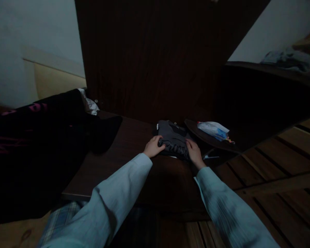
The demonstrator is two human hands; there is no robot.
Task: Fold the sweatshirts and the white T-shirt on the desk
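A folded dark grey garment (173, 136) lies on the dark wooden desk (119, 155), close against the upright panel behind it. At its left edge my left hand (154, 146) grips the cloth, thumb towards me and fingers curled over the side. My right hand (195, 151) holds the opposite edge, with its fingertips pressed on the fabric. Folds bunch up along the front of the bundle, and a thin white edge shows beneath it. Dim light hides the finer details of the cloth.
Black clothing with pink print (36, 137) spreads over the desk's left end. A white and blue packet (214, 131) rests on a curved shelf (196, 132) at the right. Behind stands a tall dark panel (150, 62). Slatted wood (279, 165) lies at the far right.
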